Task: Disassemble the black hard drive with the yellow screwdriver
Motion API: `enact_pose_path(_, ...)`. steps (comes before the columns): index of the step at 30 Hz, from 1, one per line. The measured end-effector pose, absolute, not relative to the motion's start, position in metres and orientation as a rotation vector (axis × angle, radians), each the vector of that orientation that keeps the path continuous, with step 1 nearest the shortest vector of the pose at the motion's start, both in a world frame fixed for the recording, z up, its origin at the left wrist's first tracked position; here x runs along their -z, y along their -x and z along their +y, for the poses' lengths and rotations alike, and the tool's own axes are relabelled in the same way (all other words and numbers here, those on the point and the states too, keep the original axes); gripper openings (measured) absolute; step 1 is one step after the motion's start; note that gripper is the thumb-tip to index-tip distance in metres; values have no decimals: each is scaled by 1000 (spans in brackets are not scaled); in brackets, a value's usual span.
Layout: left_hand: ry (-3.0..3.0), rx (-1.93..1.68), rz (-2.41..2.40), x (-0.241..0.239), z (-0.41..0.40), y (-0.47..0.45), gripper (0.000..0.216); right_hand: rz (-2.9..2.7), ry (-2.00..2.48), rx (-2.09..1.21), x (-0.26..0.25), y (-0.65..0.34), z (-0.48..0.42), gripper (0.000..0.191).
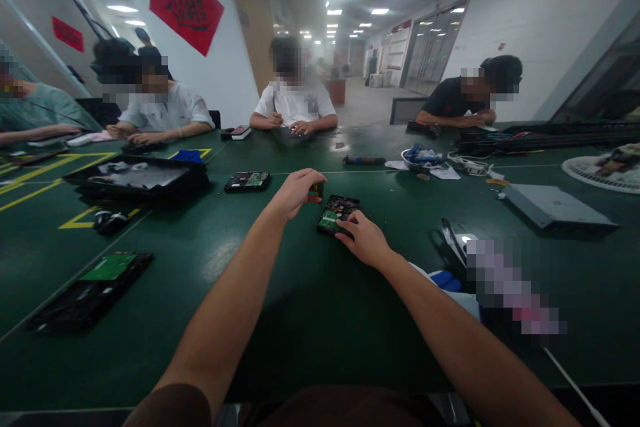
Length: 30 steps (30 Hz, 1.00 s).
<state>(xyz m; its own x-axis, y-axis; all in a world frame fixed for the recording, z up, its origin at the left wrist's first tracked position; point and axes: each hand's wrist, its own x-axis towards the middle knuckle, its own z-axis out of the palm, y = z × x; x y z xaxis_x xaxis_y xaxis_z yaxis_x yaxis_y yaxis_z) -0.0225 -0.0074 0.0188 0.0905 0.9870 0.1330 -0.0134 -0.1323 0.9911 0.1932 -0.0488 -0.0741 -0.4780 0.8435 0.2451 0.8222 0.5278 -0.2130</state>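
Observation:
An opened black electronic device [328, 221] with a green circuit board and exposed inner parts lies on the green table in front of me. My right hand [367, 239] is at its near right side, thumb and fingers closed on the edge by the board. Just above its far left corner, my left hand [299, 192] is raised with bent fingers. Between those fingers is a small dark piece [317, 191] with yellow on it, too small to name. Farther left lies another black device with a green board [248, 181].
At left are a black tray [140, 177], a bundled black cable [109, 221] and a long black device [93, 290]. At right stand a grey metal box [557, 207] and a white bowl of blue cables [423, 158]. A dark cylinder [364, 160] lies ahead. Several people sit across.

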Motion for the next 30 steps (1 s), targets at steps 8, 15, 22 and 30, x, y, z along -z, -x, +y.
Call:
enact_pose_path(8,-1191,-1198,960,-17,-8,19,21,-2452,1399,-95,73,-193,-49,43)
enact_pose_path(15,-1297,-1251,1050,-16,-5,21,20,-2460,1387,-99,73,-192,-49,43)
enact_pose_path(22,-1315,-1209,1045,-17,-8,20,21,-2449,1396,-95,74,-192,-49,42)
enact_pose_path(30,-1228,-1275,1057,-12,-1,23,21,-2447,1388,-107,74,-193,-49,44)
